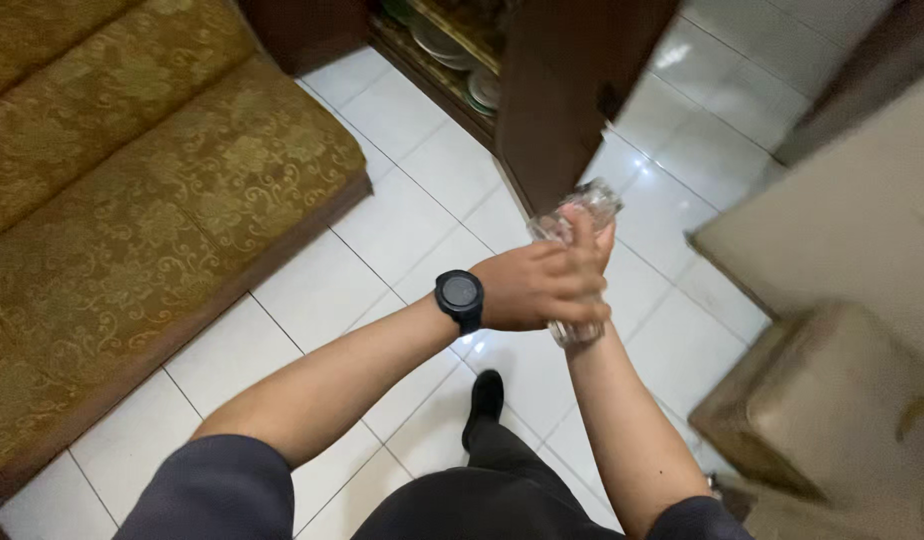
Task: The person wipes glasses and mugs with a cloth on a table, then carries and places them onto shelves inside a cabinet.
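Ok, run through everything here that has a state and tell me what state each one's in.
Clear glass: held upright between both hands, looks empty.
Left hand: fingers wrapped across the glass.
Right hand: closed on the glass, mostly hidden.
Wristwatch: on the left wrist, screen dark.
Cabinet door: swung open.
Plates: stacked on the cabinet shelves.

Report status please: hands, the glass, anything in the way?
Both hands closed on glass: left hand on top, right hand under. Cabinet door open just ahead.
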